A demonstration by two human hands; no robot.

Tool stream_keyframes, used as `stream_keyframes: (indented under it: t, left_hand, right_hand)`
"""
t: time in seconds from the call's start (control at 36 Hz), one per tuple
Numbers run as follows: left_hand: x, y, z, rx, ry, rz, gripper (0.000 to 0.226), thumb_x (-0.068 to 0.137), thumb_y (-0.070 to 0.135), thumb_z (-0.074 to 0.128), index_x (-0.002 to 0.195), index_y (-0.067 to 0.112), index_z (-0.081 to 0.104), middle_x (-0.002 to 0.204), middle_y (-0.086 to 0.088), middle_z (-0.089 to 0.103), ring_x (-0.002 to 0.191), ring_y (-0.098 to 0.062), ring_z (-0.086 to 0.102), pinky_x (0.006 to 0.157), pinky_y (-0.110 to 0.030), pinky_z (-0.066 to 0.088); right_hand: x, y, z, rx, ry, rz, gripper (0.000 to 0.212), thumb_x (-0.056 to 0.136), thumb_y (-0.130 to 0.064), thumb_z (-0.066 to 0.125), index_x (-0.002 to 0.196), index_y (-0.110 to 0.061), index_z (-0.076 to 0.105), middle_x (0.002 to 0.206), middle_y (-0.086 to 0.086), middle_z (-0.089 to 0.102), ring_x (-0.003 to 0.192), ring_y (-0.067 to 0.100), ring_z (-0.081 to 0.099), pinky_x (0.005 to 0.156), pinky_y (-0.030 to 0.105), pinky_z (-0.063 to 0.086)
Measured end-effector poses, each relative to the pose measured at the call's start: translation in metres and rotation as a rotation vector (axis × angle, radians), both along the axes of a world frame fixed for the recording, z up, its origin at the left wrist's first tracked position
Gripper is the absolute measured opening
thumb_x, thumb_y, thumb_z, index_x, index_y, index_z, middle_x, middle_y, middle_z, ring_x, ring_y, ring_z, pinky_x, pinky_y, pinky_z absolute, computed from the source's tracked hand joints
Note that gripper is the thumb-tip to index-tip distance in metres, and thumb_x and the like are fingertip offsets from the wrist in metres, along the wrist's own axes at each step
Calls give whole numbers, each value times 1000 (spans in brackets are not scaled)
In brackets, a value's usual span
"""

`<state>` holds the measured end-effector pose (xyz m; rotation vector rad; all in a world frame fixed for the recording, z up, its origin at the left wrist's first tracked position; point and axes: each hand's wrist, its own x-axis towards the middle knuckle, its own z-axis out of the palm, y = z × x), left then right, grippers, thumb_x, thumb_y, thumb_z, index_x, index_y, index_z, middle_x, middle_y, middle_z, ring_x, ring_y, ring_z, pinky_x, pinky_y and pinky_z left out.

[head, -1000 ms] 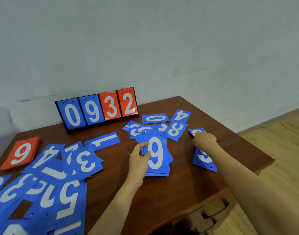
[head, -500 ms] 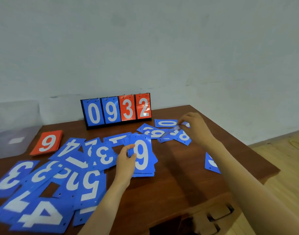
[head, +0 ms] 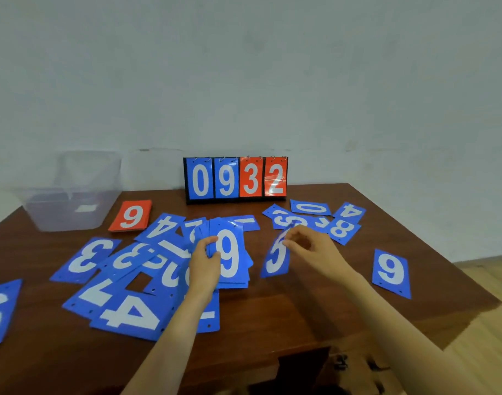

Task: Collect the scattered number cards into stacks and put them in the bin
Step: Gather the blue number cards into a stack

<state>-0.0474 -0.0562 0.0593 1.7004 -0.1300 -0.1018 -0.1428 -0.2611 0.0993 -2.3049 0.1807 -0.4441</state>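
One blue 5 card (head: 276,259), lifted from the far cluster (head: 341,230), hangs pinched in the right hand (head: 312,249); left hand (head: 205,262) still grips the 6-topped stack (head: 230,256) awaiting it.

Our left hand (head: 205,260) reaches forward on a bare forearm, thumb and fingers curled round the left edge of the card stack (head: 231,269). Our right hand (head: 315,250), arm stretched further out, pinches a blue card (head: 275,260) at its top.

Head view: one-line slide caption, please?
Left hand holds a blue card stack topped by 6; right hand pinches a blue 5 card beside it.
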Motion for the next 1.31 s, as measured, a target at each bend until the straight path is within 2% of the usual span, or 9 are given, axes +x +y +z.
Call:
stream_keyframes:
  t: [0.11, 0.25, 0.39, 0.5, 0.69, 0.83, 1.06, 1.17, 1.31]
  left_hand:
    - [0, 1, -2, -12, 12, 2, 34, 95, 2, 46, 124, 18, 53, 84, 24, 42, 54, -6, 43, 47, -21, 41]
    - [-10, -7, -1, -83, 10, -36, 24, 97, 10, 47, 118, 19, 56, 83, 19, 44, 55, 4, 46, 48, -8, 41]
    - [-23, -26, 4, -176, 36, -95, 21, 95, 12, 52, 112, 23, 56, 107, 13, 46, 80, -1, 55, 74, -32, 57]
    - [-28, -45, 3, -159, 8, -150, 25, 94, 8, 54, 116, 19, 55, 109, 12, 45, 73, 12, 49, 53, -6, 47]
    - [-38, -76, -8, -129, 18, -265, 25, 93, 5, 53, 106, 27, 55, 123, 1, 54, 77, -2, 56, 60, -17, 50]
    - [-45, -101, -15, -84, 21, -274, 27, 93, 0, 48, 107, 22, 56, 105, 1, 58, 55, -6, 42, 44, -15, 35]
    - [-50, -125, -21, -55, 70, -298, 24, 95, 5, 49, 110, 23, 56, 108, 10, 53, 71, -5, 57, 51, -22, 43]
    - [-50, -130, -22, -63, 92, -300, 23, 95, 6, 51, 108, 25, 56, 116, 5, 54, 74, -6, 60, 53, -26, 46]
    - [-49, -131, -23, -76, 114, -286, 22, 95, 7, 52, 108, 24, 56, 119, 3, 54, 78, -6, 61, 52, -26, 47]
  right_hand:
    - [5, 4, -10, 157, 4, -23, 3, 88, -22, 63, 91, -23, 62, 93, -10, 67, 94, 8, 64, 81, 34, 56]
    - [10, 9, -18, 206, 16, -27, 4, 88, -22, 64, 88, -24, 61, 97, -8, 66, 100, 9, 62, 80, 37, 57]
    - [12, 10, -25, 147, 31, -97, 18, 87, -27, 65, 98, -20, 53, 104, -5, 63, 94, 9, 62, 73, 26, 56]
    - [7, 7, -25, -20, 54, -113, 27, 89, -30, 62, 108, -20, 45, 95, 0, 62, 81, 12, 62, 66, 19, 49]
    - [-6, -18, -28, -437, 173, -253, 38, 90, -47, 52, 116, -22, 40, 96, -3, 61, 83, 19, 63, 68, 35, 53]
    - [-21, -64, -39, -440, 310, -421, 46, 90, -38, 56, 128, -16, 41, 126, 4, 53, 112, 22, 53, 85, 36, 50]
    - [-55, -145, -65, -235, 653, -728, 78, 87, -50, 57, 141, -3, 27, 145, 17, 31, 134, 33, 30, 104, 44, 37]
    - [-52, -155, -71, -139, 698, -762, 90, 84, -61, 53, 146, -6, 17, 151, 15, 25, 136, 32, 29, 105, 43, 35]
    - [-37, -157, -69, -70, 617, -713, 74, 87, -40, 61, 143, -9, 25, 142, 13, 39, 124, 31, 45, 96, 41, 43]
